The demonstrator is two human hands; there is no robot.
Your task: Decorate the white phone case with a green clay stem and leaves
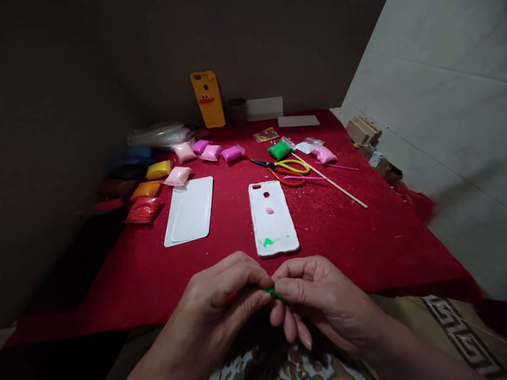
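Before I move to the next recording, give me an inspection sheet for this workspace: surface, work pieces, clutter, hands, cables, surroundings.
Surface: red cloth, small specks scattered on it.
Work pieces: green clay-like piece, held in the fingers; white phone case lying beyond, bearing a pink spot and green marks.
Clutter: scissors, wooden stick, orange packet among other coloured ones, yellow phone case upright at the back.
Hands: left hand and right hand both pinch the green clay-like piece.
Cables: nothing seen.
Surroundings: dark panel behind, pale wall at right.
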